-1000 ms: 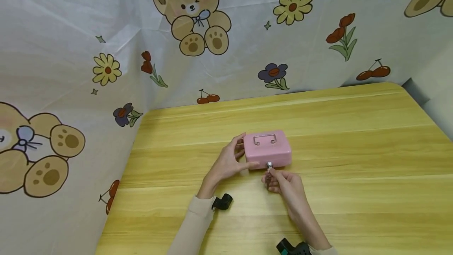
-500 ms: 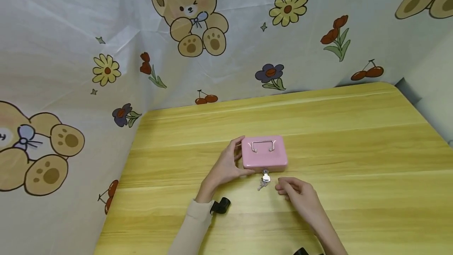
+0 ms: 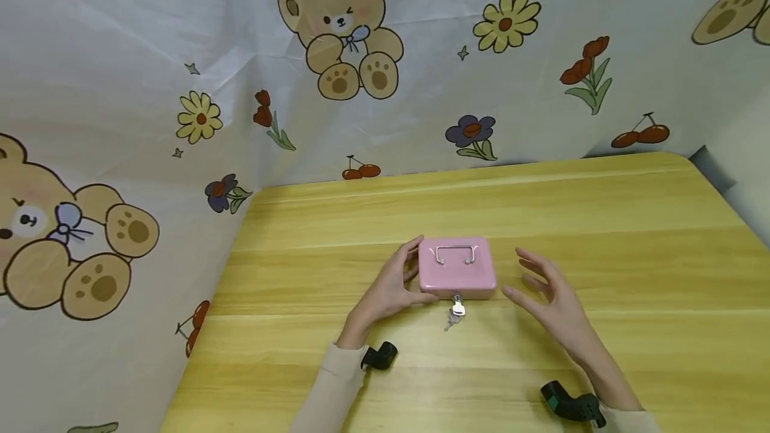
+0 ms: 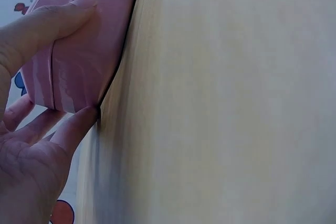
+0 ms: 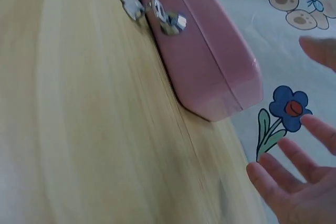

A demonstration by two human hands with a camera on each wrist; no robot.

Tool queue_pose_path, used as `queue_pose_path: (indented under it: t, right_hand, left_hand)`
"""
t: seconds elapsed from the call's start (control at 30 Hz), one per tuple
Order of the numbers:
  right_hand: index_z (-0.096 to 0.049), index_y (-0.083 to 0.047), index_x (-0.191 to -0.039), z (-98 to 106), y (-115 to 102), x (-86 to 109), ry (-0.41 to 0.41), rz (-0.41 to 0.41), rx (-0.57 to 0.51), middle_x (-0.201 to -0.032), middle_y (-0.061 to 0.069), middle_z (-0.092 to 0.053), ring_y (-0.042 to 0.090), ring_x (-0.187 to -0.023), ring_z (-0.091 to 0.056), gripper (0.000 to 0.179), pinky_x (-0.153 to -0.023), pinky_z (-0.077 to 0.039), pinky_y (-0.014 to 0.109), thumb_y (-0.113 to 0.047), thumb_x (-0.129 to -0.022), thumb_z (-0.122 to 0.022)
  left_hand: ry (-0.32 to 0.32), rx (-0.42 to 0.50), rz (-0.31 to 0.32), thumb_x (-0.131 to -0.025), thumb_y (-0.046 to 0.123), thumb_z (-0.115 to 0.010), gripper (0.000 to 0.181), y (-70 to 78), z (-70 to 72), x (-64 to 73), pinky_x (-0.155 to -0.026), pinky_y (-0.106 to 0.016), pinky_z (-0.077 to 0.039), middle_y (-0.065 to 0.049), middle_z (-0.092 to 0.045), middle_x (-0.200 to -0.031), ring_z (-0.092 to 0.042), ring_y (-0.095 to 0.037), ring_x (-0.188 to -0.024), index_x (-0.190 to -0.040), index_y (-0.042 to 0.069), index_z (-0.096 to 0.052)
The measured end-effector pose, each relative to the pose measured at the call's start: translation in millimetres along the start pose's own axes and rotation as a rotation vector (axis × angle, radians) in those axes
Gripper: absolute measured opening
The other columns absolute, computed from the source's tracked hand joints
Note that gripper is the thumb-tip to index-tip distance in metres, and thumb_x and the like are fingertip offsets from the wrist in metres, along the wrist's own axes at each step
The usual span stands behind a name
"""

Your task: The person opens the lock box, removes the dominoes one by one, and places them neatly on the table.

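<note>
A pink cash box (image 3: 456,276) with a wire handle on its lid lies closed on the table. One key (image 3: 459,307) sits in the front lock, and another key (image 5: 131,6) dangles from it in the right wrist view. My left hand (image 3: 388,293) holds the box's left end, its thumb on the front face and its fingertips at the left side. To the right of the box is my right hand (image 3: 559,309), fingers spread and thumb apart. It touches nothing, and a gap shows between it and the box.
The wooden table (image 3: 319,226) runs back to a white cloth (image 3: 421,132) printed with bears and flowers. The same cloth hangs along the left side. Each wrist wears a black camera, such as the right one (image 3: 568,403).
My right hand has let go of the key, moved right and forward past the box, and spread its fingers. The left hand keeps its hold on the box.
</note>
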State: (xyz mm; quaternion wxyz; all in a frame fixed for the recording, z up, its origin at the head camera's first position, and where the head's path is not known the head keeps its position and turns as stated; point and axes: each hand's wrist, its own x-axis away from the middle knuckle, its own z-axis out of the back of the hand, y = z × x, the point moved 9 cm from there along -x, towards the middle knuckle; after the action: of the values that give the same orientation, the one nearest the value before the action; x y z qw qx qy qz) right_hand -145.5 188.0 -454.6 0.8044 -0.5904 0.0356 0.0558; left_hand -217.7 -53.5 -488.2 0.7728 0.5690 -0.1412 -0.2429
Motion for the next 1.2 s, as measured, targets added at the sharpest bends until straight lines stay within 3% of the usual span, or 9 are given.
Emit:
queue_pose_path:
  t: [0.13, 0.2, 0.27, 0.43, 0.5, 0.7, 1.2]
  right_hand:
    - [-0.034, 0.0, -0.16, -4, 4, -13.7, -0.059, 0.057, -0.053, -0.161, 0.024, -0.032, 0.045, -0.144, -0.036, 0.082, -0.11, -0.042, 0.009, 0.0, -0.091, -0.079]
    - [-0.031, 0.002, -0.16, -9, 8, -19.4, -0.097, 0.075, -0.09, -0.162, 0.025, -0.028, 0.049, -0.146, -0.03, 0.089, -0.112, -0.042, 0.011, 0.003, -0.087, -0.081]
    - [-0.028, 0.004, -0.161, -16, 12, -24.3, -0.14, 0.094, -0.123, -0.163, 0.027, -0.025, 0.044, -0.149, -0.028, 0.095, -0.113, -0.041, 0.013, 0.007, -0.083, -0.083]
    - [-0.025, 0.006, -0.161, -27, 21, -35.0, -0.217, 0.149, -0.192, -0.163, 0.035, -0.02, 0.007, -0.15, -0.032, 0.103, -0.116, -0.039, 0.015, 0.015, -0.077, -0.084]
    - [-0.024, 0.006, -0.161, -30, 23, -38.2, -0.241, 0.162, -0.224, -0.163, 0.037, -0.018, -0.002, -0.147, -0.033, 0.104, -0.117, -0.038, 0.015, 0.016, -0.076, -0.084]
    - [-0.02, 0.005, -0.163, -35, 29, -42.2, -0.3, 0.143, -0.293, -0.166, 0.035, -0.017, -0.004, -0.146, -0.035, 0.109, -0.118, -0.037, 0.017, 0.016, -0.076, -0.084]
    - [-0.02, 0.004, -0.164, -39, 36, -49.3, -0.344, 0.074, -0.35, -0.165, 0.033, -0.022, -0.003, -0.142, -0.041, 0.112, -0.117, -0.04, 0.02, 0.016, -0.074, -0.085]
  left_hand:
    - [-0.003, 0.017, -0.003, -0.076, -0.004, -0.091, 0.113, -0.4, -2.1, -0.6, -0.12, -0.029, -0.039, -0.015, -0.034, -0.165, -0.037, -0.03, -0.151, -0.165, 0.004, -0.021]
    - [-0.007, 0.02, -0.003, -0.076, -0.004, -0.09, 0.112, -0.4, -3.4, -0.9, -0.12, -0.028, -0.039, -0.015, -0.033, -0.165, -0.036, -0.029, -0.152, -0.164, 0.003, -0.021]
    - [-0.01, 0.023, 0.0, -0.076, -0.004, -0.09, 0.112, -0.1, -4.5, -1.0, -0.12, -0.028, -0.038, -0.014, -0.033, -0.165, -0.035, -0.029, -0.152, -0.165, 0.003, -0.021]
    - [-0.01, 0.031, 0.022, -0.075, -0.005, -0.091, 0.114, -1.6, -5.8, -0.9, -0.12, -0.027, -0.039, -0.012, -0.033, -0.165, -0.035, -0.027, -0.152, -0.165, 0.008, -0.022]
    - [-0.008, 0.035, 0.032, -0.074, -0.006, -0.091, 0.115, -2.7, -5.6, -0.9, -0.119, -0.027, -0.039, -0.012, -0.034, -0.165, -0.036, -0.026, -0.152, -0.165, 0.011, -0.023]
    - [-0.005, 0.039, 0.04, -0.073, -0.006, -0.091, 0.115, -4.5, -3.9, -0.2, -0.119, -0.029, -0.04, -0.012, -0.034, -0.165, -0.036, -0.027, -0.152, -0.165, 0.013, -0.024]
    - [0.009, 0.042, 0.042, -0.075, -0.001, -0.093, 0.114, -4.9, 2.1, 0.6, -0.119, -0.03, -0.04, -0.01, -0.035, -0.165, -0.037, -0.027, -0.151, -0.165, 0.009, -0.024]
